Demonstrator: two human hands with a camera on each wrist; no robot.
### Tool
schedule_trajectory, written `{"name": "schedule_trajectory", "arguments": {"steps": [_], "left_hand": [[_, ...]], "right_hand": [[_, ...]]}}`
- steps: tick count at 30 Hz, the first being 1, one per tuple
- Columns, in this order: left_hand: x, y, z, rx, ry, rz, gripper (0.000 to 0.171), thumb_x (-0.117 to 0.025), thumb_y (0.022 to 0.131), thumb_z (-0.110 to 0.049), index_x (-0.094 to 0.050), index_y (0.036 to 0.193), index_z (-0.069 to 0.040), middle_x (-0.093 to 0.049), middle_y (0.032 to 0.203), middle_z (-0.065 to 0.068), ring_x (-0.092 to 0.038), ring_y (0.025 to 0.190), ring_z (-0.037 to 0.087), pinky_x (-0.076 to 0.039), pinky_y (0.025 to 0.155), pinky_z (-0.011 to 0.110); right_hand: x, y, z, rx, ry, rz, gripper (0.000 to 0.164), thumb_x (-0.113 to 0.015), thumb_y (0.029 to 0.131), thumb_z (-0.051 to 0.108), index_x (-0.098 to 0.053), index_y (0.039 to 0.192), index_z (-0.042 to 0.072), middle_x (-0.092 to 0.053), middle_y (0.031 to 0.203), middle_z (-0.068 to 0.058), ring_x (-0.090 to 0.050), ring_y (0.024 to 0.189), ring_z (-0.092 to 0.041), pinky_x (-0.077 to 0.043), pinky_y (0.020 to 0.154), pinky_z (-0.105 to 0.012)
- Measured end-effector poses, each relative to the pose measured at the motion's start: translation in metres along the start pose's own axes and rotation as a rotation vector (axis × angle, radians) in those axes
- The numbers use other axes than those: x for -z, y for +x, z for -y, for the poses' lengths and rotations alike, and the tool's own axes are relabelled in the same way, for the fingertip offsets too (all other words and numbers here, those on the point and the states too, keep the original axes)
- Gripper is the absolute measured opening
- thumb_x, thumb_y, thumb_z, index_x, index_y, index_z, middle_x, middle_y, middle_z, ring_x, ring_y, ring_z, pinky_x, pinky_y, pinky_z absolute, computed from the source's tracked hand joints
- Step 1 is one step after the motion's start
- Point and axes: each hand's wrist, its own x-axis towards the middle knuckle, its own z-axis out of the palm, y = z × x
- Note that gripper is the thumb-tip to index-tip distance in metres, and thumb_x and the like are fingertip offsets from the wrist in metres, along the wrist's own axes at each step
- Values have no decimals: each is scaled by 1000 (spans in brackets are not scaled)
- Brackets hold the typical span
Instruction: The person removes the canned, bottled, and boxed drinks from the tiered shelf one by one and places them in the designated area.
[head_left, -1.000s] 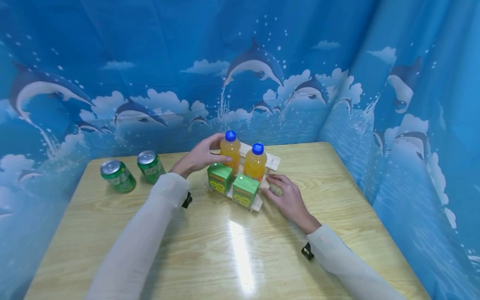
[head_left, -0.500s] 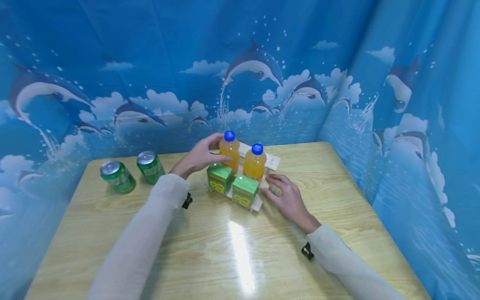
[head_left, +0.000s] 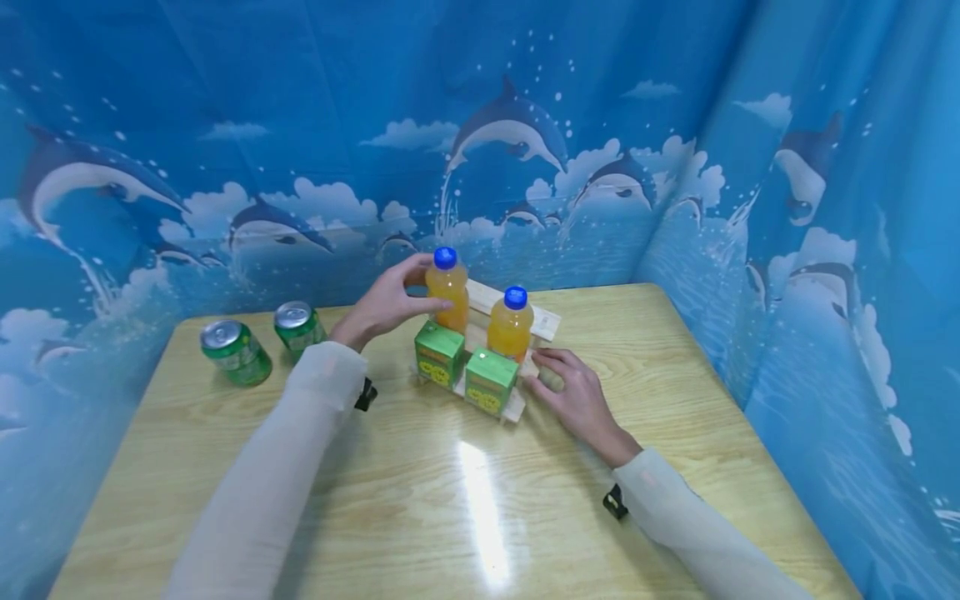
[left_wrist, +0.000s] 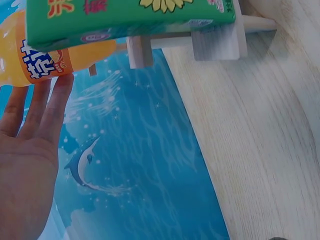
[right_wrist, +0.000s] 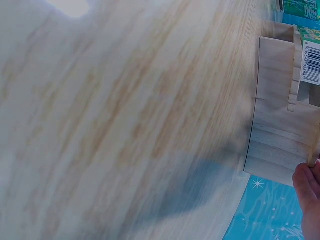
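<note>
Left hand [head_left: 386,307]: reaches forward from the left, back of hand up, thumb across the near side of the left bottle [head_left: 447,292], fingers round its far side; thumb and fingers clamped on the bottle. Right hand [head_left: 573,396]: comes in from the lower right, wrist low near the table [head_left: 375,508], thumb and fingertips gripping the right end of the rack [head_left: 544,325].

Left bottle: upright, at the rear left of the rack; cannot tell whether its base touches the wood.

Counts:
- Bottles: 2, orange, blue caps. The right bottle [head_left: 510,329] stands at the rear of the rack.
- Cartons: 2, green, upright on the front step, one left [head_left: 438,358] and one right [head_left: 491,382], narrow gap between. Barcode legible as such on one in the right wrist view.
- Cans: 2, green with silver tops, on the table left of the rack, one farther left [head_left: 236,354], one nearer the left sleeve [head_left: 270,467].
- Rack: 1, pale wood, stepped, set at an angle.

Surface: light wood-grain, rounded far corners, streak of glare in front of the rack. Room: blue curtain [head_left: 315,108] behind and to the sides, printed with dolphins, clouds and water.
</note>
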Motion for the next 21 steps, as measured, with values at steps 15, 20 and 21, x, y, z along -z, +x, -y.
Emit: {"name": "schedule_trajectory", "arguments": {"steps": [15, 20, 21], "left_hand": [[17, -8, -1, -4, -3, -87, 70, -84, 98, -34, -52, 158, -20, -59, 152, 11, -54, 143, 35, -44, 122, 66], [24, -11, 0, -14, -3, -123, 67, -84, 98, -35, -52, 157, -25, -62, 151, 8, -56, 141, 33, -47, 119, 66], [26, -12, 0, -17, -3, -128, 67, -84, 99, -36, -52, 157, -25, -62, 151, 8, -56, 141, 32, -47, 119, 66]], "right_hand": [[0, 0, 1, 4, 6, 0, 45, -86, 96, 22, -74, 133, 0, -72, 140, -17, -69, 131, -38, -57, 113, -55], [1, 0, 2, 2, 6, 1, 45, -86, 96, 23, -74, 134, 0, -72, 140, -17, -69, 132, -38, -56, 114, -54], [1, 0, 2, 3, 6, 0, 46, -86, 96, 23, -74, 133, 0, -72, 140, -17, -69, 131, -38, -56, 114, -54]]}}
